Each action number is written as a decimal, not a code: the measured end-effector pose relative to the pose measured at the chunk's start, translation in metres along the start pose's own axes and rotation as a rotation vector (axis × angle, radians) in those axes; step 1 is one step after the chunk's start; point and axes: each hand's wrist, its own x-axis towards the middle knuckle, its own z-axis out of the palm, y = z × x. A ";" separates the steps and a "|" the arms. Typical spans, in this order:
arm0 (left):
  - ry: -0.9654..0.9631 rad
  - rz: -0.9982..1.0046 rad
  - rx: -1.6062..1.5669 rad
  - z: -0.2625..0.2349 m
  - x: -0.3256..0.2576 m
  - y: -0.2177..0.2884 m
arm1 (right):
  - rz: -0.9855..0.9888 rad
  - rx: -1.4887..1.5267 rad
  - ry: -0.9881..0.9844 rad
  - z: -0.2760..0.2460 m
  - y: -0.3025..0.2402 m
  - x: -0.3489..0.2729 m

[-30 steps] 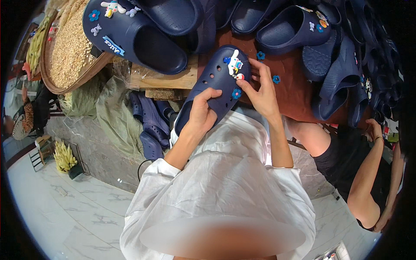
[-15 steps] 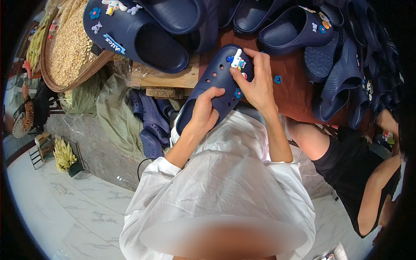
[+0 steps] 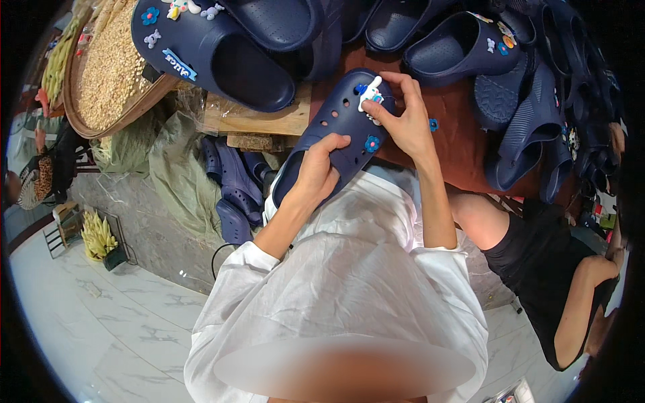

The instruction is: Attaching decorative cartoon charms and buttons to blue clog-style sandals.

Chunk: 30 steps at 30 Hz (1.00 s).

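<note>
A navy clog (image 3: 329, 144) with round holes lies tilted over my lap, its toe pointing away. My left hand (image 3: 317, 171) grips its near side, thumb on top. At the toe, the thumb and fingers of my right hand (image 3: 406, 124) are closed on a white cartoon charm (image 3: 370, 98) with blue parts. Whether the charm is pushed fully into its hole cannot be seen. Nearer me on the clog's upper sits a blue flower charm (image 3: 371, 143). Another blue flower charm (image 3: 433, 125) lies on the brown cloth, just right of my right hand.
Several navy clogs (image 3: 450, 50) crowd the brown-covered table (image 3: 463, 151), some with charms. A large decorated clog (image 3: 228, 60) stands far left near a basket of pale kernels (image 3: 111, 80). More clogs (image 3: 238, 191) lie below a wooden board (image 3: 262, 115). A person in black (image 3: 537, 269) sits at right.
My right hand has shifted slightly right and its thumb has moved on the white charm. The flower charm on the clog shows more fully. My left hand keeps its hold.
</note>
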 end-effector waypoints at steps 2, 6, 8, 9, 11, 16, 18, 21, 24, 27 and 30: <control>0.024 0.027 0.013 0.001 0.000 -0.002 | 0.021 -0.008 0.019 0.003 -0.002 -0.003; 0.023 0.016 0.013 -0.001 0.001 -0.002 | 0.000 -0.024 0.088 0.008 -0.003 -0.009; 0.040 0.034 -0.004 0.000 0.001 -0.002 | -0.010 0.046 0.080 0.003 0.000 -0.011; 0.039 0.032 -0.004 0.001 0.000 -0.001 | -0.023 0.117 0.066 -0.001 0.002 -0.011; 0.069 0.045 -0.019 0.002 -0.001 0.001 | 0.007 0.129 0.146 -0.016 0.007 -0.013; 0.085 0.075 -0.050 -0.002 0.002 -0.004 | 0.001 -0.151 0.261 -0.047 0.027 -0.018; 0.078 0.091 -0.054 -0.001 0.003 -0.005 | 0.055 -0.182 0.212 -0.046 0.029 -0.021; 0.088 0.104 -0.088 0.002 0.002 -0.007 | 0.034 -0.326 0.155 -0.038 0.029 -0.020; 0.148 0.111 -0.098 0.003 0.002 -0.008 | -0.070 -0.513 0.149 -0.029 0.036 -0.016; 0.161 0.117 -0.098 0.004 -0.001 -0.006 | -0.056 -0.510 0.162 -0.027 0.041 -0.013; 0.135 0.099 -0.149 0.004 -0.004 -0.001 | -0.098 -0.554 0.185 -0.028 0.042 -0.013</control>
